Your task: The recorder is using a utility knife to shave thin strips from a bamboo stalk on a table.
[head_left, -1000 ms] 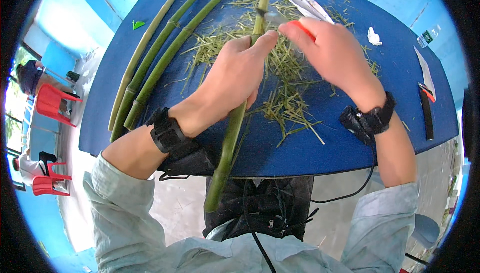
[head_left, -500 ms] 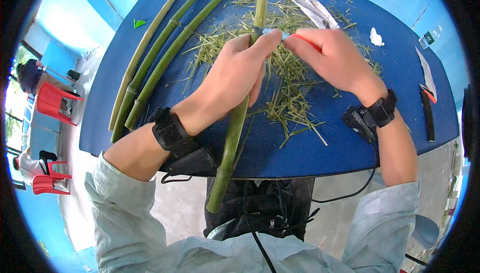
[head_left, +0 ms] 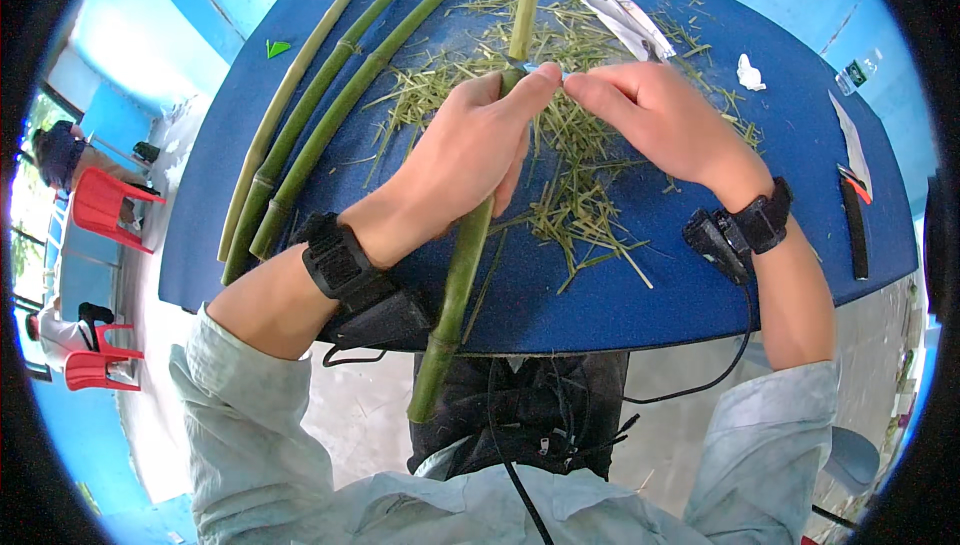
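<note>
My left hand point(head_left: 465, 145) is closed around a green bamboo stalk point(head_left: 456, 295), which slants from my lap up past the table's far edge. Beyond the hand the stalk is pale and stripped of its green skin. The left thumb presses at the blade of a knife point(head_left: 529, 67) lying across the stalk, where green meets pale. My right hand point(head_left: 670, 120) is closed on the knife's handle, which its fingers now hide. Thin green bamboo shavings point(head_left: 585, 180) lie heaped on the table beneath and beside both hands.
Three bamboo stalks point(head_left: 372, 63) lie at the left of the blue table point(head_left: 600, 315). White paper point(head_left: 628, 23) and a crumpled tissue point(head_left: 750, 73) lie at the far right. A black-handled tool point(head_left: 854, 230) rests near the right edge. Two people are by red chairs point(head_left: 103, 207) at left.
The lower end of the stalk has shifted slightly left. The knife's red handle, visible before, is now hidden by my right hand. Both hands keep nearly the same place.
</note>
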The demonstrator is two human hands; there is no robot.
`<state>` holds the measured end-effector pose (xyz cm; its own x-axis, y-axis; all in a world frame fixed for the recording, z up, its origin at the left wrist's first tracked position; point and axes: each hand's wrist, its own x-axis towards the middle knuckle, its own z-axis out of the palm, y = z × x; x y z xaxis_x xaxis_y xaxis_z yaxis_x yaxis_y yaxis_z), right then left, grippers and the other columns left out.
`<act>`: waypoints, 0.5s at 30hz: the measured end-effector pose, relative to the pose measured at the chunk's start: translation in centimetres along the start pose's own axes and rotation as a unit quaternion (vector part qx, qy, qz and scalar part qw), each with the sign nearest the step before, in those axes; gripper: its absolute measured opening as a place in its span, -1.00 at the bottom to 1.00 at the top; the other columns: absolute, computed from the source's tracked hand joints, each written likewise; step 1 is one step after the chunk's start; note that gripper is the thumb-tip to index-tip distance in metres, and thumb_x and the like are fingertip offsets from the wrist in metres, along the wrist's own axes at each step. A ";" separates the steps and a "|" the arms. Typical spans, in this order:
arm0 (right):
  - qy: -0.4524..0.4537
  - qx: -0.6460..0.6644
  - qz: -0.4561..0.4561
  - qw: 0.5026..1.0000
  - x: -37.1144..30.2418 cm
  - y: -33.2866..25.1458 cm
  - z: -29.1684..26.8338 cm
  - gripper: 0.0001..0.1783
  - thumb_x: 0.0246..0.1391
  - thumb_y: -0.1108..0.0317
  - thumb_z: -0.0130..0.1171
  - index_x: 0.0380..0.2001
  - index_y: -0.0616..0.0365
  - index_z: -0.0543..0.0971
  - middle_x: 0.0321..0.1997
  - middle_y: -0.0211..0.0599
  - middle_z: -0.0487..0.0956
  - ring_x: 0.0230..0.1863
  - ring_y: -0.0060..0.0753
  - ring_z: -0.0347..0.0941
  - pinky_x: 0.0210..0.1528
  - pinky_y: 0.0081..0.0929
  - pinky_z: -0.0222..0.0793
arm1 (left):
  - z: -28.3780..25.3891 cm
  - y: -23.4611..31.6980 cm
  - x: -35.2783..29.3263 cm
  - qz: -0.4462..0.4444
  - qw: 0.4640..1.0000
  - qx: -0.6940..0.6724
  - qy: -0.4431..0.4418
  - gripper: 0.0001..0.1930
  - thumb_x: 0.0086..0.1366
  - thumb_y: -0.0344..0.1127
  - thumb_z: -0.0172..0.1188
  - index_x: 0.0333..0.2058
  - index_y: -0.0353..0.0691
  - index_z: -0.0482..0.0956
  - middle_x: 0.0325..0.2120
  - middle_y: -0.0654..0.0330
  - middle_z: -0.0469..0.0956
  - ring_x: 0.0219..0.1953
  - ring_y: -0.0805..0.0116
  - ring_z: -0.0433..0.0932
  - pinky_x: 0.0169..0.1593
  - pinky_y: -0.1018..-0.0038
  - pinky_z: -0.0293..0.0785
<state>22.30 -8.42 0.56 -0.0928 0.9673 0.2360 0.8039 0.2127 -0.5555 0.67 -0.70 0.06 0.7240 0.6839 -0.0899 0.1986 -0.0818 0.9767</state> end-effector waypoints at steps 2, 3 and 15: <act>-0.007 0.006 -0.002 1.000 0.0 0.2 -0.1 -0.31 0.50 -0.18 0.01 -0.48 0.28 0.48 -0.66 -0.16 0.30 -0.57 -0.28 0.21 -0.44 -0.19 0.19 | 0.1 0.0 0.0 0.001 1.000 0.005 0.007 -0.44 0.57 0.17 0.02 -0.47 -0.20 0.37 -0.79 0.28 0.36 -0.79 0.43 0.38 -0.68 0.46 0.27; -0.013 0.002 -0.001 1.000 0.0 0.3 -0.2 -0.31 0.50 -0.18 0.01 -0.48 0.28 0.48 -0.66 -0.17 0.29 -0.57 -0.30 0.20 -0.44 -0.20 0.18 | 0.1 -0.1 0.0 0.003 1.000 0.011 0.007 -0.44 0.57 0.16 0.02 -0.47 -0.20 0.37 -0.79 0.28 0.36 -0.79 0.43 0.38 -0.68 0.45 0.27; -0.011 -0.026 0.024 0.999 -0.2 -0.3 -0.5 -0.33 0.48 -0.18 0.04 -0.47 0.26 0.51 -0.66 -0.15 0.34 -0.57 -0.25 0.22 -0.44 -0.20 0.21 | -0.1 0.1 -0.2 0.012 0.999 0.029 -0.016 -0.49 0.62 0.06 -0.03 -0.40 -0.28 0.38 -0.73 0.24 0.38 -0.77 0.40 0.42 -0.66 0.40 0.32</act>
<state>22.35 -8.80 1.09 -0.0660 0.9791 0.1922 0.8373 0.1591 -0.5231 0.46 -0.82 0.16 0.7502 0.6571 -0.0730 0.2173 -0.1408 0.9659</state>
